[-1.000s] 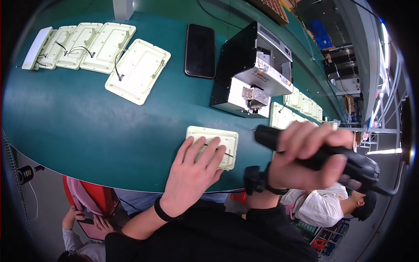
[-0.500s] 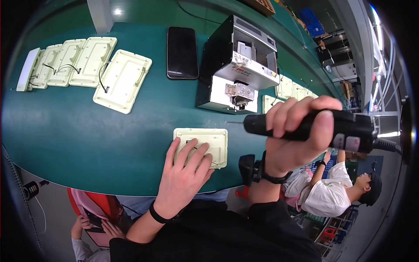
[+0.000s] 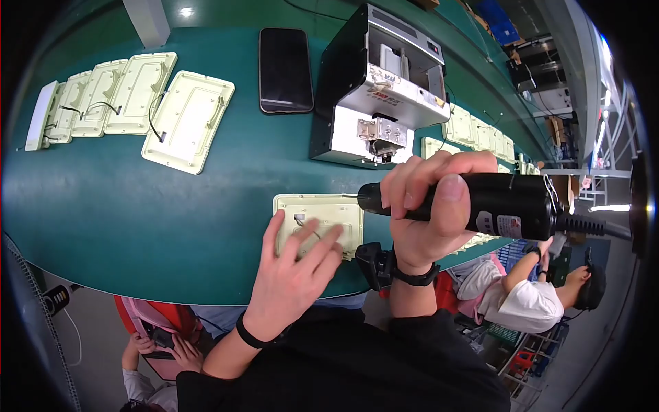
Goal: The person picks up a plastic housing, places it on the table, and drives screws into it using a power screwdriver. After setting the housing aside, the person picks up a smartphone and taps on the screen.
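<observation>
A black electric screwdriver (image 3: 506,194), clenched in the fingers of a worker's right hand (image 3: 431,209), lies nearly level, its long axis running side to side and its thin bit pointing left. Under the left hand (image 3: 294,278), fingers loosely spread, is a pale panel (image 3: 324,209), longer from side to side. The hands are apart. Left fingers, partly blurred, cover the panel's lower middle; whether they or the bit touch it cannot be told.

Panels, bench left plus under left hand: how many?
6: one panel under the left hand, overlapping row of four at far left, askew panel at its right end. Overlap may hide more.
</observation>
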The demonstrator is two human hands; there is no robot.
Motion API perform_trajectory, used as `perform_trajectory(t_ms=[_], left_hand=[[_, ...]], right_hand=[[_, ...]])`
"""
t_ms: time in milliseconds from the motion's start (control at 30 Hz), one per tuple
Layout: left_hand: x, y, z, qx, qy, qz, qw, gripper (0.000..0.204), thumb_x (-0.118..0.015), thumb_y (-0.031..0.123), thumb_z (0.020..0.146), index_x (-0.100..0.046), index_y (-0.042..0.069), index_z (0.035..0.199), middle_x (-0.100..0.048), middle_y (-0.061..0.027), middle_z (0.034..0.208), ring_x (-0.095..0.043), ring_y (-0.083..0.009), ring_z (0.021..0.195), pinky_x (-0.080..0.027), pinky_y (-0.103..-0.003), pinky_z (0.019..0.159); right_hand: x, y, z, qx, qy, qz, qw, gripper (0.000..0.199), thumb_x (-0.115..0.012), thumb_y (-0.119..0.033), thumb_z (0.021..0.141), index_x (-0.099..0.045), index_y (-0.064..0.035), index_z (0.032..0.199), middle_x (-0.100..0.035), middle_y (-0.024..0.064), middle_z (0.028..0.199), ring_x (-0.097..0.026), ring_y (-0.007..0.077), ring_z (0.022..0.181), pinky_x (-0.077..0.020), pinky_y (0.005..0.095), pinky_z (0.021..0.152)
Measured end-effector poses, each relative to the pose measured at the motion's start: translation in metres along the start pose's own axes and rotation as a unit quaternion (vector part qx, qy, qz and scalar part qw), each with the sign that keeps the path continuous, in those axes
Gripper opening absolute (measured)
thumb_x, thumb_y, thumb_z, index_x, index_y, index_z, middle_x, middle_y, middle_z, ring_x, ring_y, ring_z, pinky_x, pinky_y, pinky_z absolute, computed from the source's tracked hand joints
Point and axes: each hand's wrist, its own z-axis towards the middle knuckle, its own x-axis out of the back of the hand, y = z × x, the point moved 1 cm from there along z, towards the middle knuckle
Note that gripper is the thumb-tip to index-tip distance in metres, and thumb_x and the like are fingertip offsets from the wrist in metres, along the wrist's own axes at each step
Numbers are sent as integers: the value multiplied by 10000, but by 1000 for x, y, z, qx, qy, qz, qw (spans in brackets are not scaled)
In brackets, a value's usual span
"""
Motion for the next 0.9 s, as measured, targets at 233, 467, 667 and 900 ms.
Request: perform_trajectory(t_ms=[233,467,667,900], left_hand=[[-1,5,-2,-3,13,-3,1000,217,-676,143,867,-697,110,1080,-659,0,1259,-599,-217,1194,-391,-627,1180],[-1,4,-3,16,23,18,999,298,-685,134,865,-704,94,1160,-664,-9,1281,-600,-226,1233,-445,-528,1110],[-5,7,-3,78,59,73,993,358,-687,133,871,-708,102,1227,-655,-16,1342,-603,-236,1232,-456,-424,989],[-5,6,-5,36,31,6,999,489,-751,92,803,-685,135,1285,-652,-1,1312,-581,-232,1203,-414,-445,1004]], right_hand=[[4,6,-4,15,-10,19,1000,213,-610,-220,995,-471,-63,1035,-493,62,647,-432,154,454,-433,351,459],[7,-23,7,73,-61,50,994,199,-604,-227,1002,-491,-66,1029,-498,59,666,-448,149,482,-450,345,485],[-8,-31,54,131,58,-26,989,176,-590,-241,1012,-525,-79,1039,-483,48,658,-438,148,476,-424,338,471],[2,-32,37,73,66,-41,994,201,-573,-277,1020,-525,-85,1053,-468,41,645,-435,151,468,-405,334,463]])
